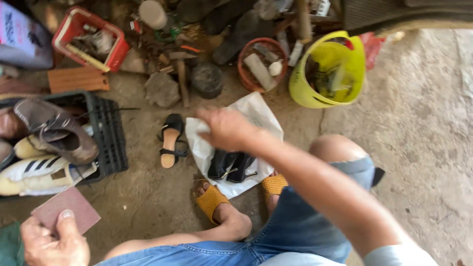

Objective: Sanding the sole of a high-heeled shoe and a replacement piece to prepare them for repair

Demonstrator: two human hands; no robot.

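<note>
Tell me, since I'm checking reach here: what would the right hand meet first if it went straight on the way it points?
The right hand points left and down, fingers already on the white bag. Just past the bag's edge lies the black sandal, probably the next thing met, though depth is unclear.

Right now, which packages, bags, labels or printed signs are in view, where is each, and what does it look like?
Crumpled white plastic bag: on the ground between the feet, under the right hand, holding a black item.
Printed pale package: top left corner, partly cut off, lettering too blurred to make out.
No screens or signs visible.
</note>
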